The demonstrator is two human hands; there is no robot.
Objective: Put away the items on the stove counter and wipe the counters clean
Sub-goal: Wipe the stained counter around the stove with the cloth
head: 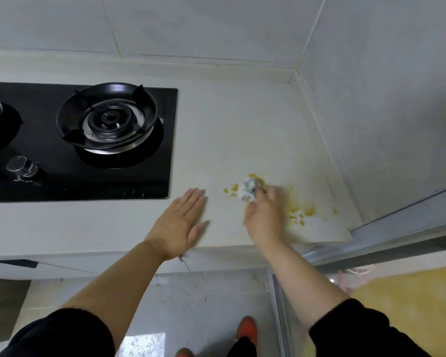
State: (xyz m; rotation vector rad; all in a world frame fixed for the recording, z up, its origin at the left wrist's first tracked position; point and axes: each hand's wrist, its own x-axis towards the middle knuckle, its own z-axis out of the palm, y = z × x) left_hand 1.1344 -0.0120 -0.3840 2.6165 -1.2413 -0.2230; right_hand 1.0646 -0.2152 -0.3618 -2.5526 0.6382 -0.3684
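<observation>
Stove (80, 140) sits at the surface's (242, 119) left end, burners bare. Left grip (180, 225) lies flat with fingers straight near the front edge, probably bracing. Right grip (264, 215) pinches a crumpled white wad (249, 190), pressing it onto the yellow spill (308, 210). Smears toward the front right corner are not yet wiped.
</observation>
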